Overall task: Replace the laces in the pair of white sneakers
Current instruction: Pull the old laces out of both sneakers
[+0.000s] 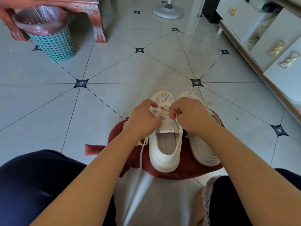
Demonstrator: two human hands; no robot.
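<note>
Grey tiled floor (pixel 114 70) carries a red cloth (pixel 179 172), probably to keep the white sneakers (pixel 164 158) at near centre clean, and over the left one the left hand (pixel 141 121) and right hand (pixel 190 116), close together, each pinch its lace (pixel 161 112) for threading.

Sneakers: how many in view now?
2. The first sneaker stands on the red cloth, its lace pinched by the left hand and right hand. The second sneaker lies beside it, partly behind the right arm.
</note>
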